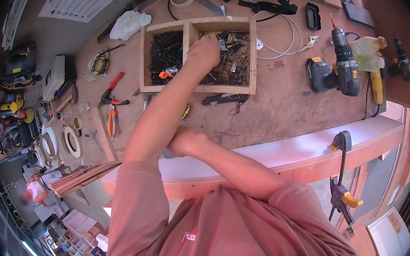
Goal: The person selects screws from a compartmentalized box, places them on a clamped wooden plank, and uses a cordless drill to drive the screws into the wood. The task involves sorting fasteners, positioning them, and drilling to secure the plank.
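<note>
Stretching across the wooden workbench [283,110], strewn with tools, largest first. Sitting near the bench's far edge, a two-compartment wooden box [193,25]: black screws filling the left compartment, mixed dark screws and bits filling the right. Reaching into the right compartment, the left hand [204,54], knuckles up, fingers curling down among the screws; cannot tell whether gripping anything. Resting on the near bench edge, under the left forearm, the right hand [186,141], curled loosely, contents hidden. Lying well right of the box, a cordless drill [339,66] with battery. Lying left of the box, red-handled pliers [111,95] and orange-handled pliers [111,122]. Hanging off the front edge at right, a black clamp [342,173].
</note>
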The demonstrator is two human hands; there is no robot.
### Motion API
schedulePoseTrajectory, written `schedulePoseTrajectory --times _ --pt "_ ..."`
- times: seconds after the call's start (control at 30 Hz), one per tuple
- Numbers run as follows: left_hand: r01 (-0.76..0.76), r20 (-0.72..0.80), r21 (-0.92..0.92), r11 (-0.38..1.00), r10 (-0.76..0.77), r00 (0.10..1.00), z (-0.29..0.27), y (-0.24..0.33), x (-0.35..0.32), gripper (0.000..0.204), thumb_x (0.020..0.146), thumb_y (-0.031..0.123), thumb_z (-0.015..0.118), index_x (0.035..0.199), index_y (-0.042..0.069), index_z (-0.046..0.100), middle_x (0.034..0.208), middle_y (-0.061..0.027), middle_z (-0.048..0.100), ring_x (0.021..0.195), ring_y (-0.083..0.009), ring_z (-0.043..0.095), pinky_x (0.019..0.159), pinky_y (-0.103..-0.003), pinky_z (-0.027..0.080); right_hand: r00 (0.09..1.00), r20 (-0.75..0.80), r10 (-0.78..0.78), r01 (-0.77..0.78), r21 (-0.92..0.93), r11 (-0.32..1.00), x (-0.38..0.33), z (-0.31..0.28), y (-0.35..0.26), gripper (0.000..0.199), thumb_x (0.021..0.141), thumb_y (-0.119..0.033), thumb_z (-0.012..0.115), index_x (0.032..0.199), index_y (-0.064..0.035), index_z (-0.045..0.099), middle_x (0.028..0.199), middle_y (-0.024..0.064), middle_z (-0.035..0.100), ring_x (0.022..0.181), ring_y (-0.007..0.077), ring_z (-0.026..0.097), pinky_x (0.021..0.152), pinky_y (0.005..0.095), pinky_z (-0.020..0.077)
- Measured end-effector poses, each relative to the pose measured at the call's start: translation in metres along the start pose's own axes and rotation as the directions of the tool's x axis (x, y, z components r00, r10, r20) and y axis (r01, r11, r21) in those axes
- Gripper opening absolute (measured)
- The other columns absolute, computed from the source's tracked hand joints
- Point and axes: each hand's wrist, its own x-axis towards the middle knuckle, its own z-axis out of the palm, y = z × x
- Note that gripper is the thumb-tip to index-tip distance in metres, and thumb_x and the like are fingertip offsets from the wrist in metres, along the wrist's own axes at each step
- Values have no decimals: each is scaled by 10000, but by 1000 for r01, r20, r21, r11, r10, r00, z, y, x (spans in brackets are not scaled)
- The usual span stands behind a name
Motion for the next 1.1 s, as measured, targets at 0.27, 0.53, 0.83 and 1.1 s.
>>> schedulePoseTrajectory --times 0.27,0.53,0.83,1.1 --pt "98 167 -9 995 -95 981 -20 10 7 341 843 142 689 1127 -45 720 1195 -269 689 1122 -375 690 954 -435 568 996 -60 61 -56 91 994 -4 -13 -8 306 910 -73 534 1159 29 679 1169 248 695 1060 368 706 873 459 579" --pt "64 120 -53 997 -57 991 -22 3 8 312 831 141 693 1077 -46 736 1019 -235 746 1040 -324 730 919 -424 582 999 -43 32 -29 70 997 -2 -9 -8 316 923 -109 545 1190 -5 677 1205 216 695 1096 338 696 907 439 566" --pt "252 228 -385 888 -173 958 3 3 22 221 853 131 691 904 -78 739 794 -169 761 687 -266 761 675 -350 637 995 -88 43 -33 113 993 5 2 2 378 940 -159 560 1297 -66 644 1302 189 662 1174 317 661 958 424 544" --pt "239 161 -299 924 -198 967 2 5 20 211 847 112 684 898 -86 738 807 -179 762 696 -250 764 663 -348 641 994 -68 83 -76 105 992 9 5 3 365 914 -129 588 1264 -55 664 1280 202 668 1172 334 656 974 422 536"
